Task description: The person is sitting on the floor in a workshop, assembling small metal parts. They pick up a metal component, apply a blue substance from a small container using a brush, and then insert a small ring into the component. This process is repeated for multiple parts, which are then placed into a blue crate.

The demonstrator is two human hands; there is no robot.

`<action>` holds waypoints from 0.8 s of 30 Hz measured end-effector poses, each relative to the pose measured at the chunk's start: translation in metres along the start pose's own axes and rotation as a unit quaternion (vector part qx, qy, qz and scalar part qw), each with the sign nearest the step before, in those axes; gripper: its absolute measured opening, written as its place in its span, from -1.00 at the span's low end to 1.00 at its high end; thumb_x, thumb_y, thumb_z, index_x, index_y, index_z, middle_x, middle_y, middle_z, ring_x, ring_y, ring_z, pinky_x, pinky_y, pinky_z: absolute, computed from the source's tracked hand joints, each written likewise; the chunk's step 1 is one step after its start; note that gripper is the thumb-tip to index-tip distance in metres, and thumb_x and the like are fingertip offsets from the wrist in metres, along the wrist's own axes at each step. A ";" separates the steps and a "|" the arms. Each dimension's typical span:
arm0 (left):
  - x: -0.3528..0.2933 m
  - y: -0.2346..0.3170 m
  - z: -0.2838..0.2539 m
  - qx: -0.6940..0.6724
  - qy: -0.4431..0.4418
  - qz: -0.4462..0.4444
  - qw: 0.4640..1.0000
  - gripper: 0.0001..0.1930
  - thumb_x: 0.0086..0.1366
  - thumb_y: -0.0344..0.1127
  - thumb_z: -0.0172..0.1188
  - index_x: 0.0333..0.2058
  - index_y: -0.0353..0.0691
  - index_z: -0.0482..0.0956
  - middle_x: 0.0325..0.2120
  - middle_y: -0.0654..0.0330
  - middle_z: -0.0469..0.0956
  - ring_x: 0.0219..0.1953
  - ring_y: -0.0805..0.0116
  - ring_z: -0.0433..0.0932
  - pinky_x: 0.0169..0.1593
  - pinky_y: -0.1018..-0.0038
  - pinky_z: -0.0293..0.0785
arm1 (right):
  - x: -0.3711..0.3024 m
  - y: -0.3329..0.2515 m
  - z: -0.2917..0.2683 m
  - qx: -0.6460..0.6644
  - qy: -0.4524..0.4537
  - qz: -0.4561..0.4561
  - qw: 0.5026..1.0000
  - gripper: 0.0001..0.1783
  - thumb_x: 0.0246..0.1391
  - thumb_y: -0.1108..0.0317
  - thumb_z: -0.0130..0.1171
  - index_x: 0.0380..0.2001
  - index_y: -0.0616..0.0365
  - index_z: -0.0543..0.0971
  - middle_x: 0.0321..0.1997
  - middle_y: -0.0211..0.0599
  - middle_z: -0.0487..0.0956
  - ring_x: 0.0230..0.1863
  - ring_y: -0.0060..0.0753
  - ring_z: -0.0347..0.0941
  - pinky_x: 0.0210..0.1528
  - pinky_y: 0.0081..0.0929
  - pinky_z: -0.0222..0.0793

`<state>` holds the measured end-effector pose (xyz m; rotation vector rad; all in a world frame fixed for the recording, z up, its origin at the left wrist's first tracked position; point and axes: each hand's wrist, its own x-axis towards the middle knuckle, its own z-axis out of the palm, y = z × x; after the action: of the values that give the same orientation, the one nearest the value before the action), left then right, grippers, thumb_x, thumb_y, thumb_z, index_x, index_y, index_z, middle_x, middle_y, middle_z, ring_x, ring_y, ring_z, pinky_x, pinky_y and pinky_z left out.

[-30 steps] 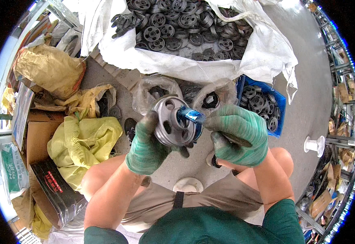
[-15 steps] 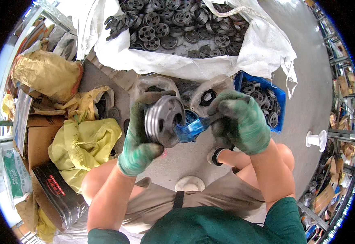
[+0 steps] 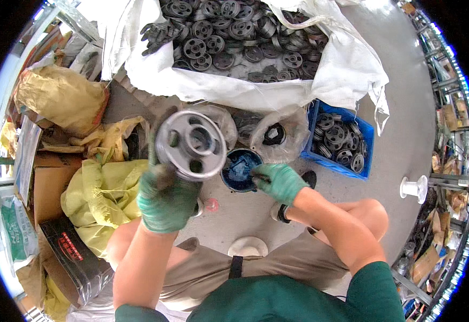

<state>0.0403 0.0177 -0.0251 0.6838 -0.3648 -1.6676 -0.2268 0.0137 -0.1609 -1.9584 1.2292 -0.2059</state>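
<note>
Grey wheel (image 3: 186, 148) is sitting clamped in left hand (image 3: 169, 201); blue tub (image 3: 234, 185) is lying just right, nearer right hand (image 3: 280, 183); 2 hands apart, can't tell right grip.

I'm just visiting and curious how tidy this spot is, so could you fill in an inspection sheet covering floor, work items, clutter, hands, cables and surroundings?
Surface: grey floor, with a small pinkish mark.
Work items: grey wheel held up; round container with blue contents; blue crate and white sack both hold more wheels.
Clutter: yellow sack, brown sack and black box to the left.
Hands: gloved; left hand grips the wheel; right hand has its fingers at the container's edge, and whether it holds anything is hidden.
Cables: nothing clearly seen.
Surroundings: loaded shelving and white spool-shaped object to the right.
</note>
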 end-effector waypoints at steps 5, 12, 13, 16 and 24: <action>0.009 0.029 -0.007 -0.087 -0.004 0.059 0.994 -0.38 0.32 -0.01 0.14 0.28 -0.19 0.39 0.18 -0.06 0.48 0.22 -0.05 0.50 0.18 -0.19 0.54 | 0.002 0.004 0.018 -0.088 -0.167 0.048 0.981 -0.39 0.20 -0.02 0.25 0.26 -0.05 0.50 0.08 -0.08 0.65 0.05 0.05 0.60 0.12 -0.16 0.49; 0.006 0.050 -0.017 -0.049 -0.053 0.046 0.996 -0.47 0.39 0.02 0.05 0.21 -0.15 0.44 0.17 -0.02 0.50 0.18 -0.04 0.53 0.15 -0.13 0.55 | 0.040 0.065 -0.017 -0.092 0.037 0.174 0.980 -0.56 0.17 0.04 0.26 0.01 0.05 0.68 0.03 -0.01 0.66 0.04 0.06 0.59 0.10 -0.16 0.48; 0.006 0.048 -0.013 -0.022 -0.026 0.058 0.998 -0.47 0.40 0.02 0.05 0.21 -0.16 0.44 0.16 -0.03 0.50 0.17 -0.04 0.54 0.15 -0.13 0.56 | 0.046 0.085 -0.021 -0.103 0.053 0.194 0.974 -0.60 0.16 0.07 0.24 -0.02 0.04 0.68 -0.02 0.00 0.67 0.03 0.10 0.58 0.10 -0.13 0.48; 0.008 0.038 -0.001 0.069 0.049 0.080 0.993 -0.50 0.41 -0.02 0.08 0.19 -0.20 0.45 0.11 -0.02 0.53 0.12 -0.02 0.57 0.14 -0.13 0.59 | 0.065 0.120 -0.013 -0.153 0.068 0.211 0.963 -0.61 0.13 0.07 0.26 -0.05 0.04 0.70 -0.04 0.02 0.67 0.01 0.13 0.59 0.08 -0.10 0.48; 0.011 0.022 -0.010 0.089 0.073 0.067 0.991 -0.40 0.41 -0.05 0.20 0.32 -0.14 0.29 0.16 0.07 0.50 0.18 0.14 0.52 0.23 0.09 0.50 | 0.114 0.166 0.042 -0.205 0.108 0.338 0.912 -0.63 0.15 0.07 0.25 0.01 -0.14 0.68 0.11 -0.04 0.63 0.11 0.10 0.55 0.12 -0.08 0.48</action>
<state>0.0631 0.0035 -0.0227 0.8898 -0.4483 -1.4607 -0.2604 -0.0915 -0.3346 -1.7367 2.1588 0.2165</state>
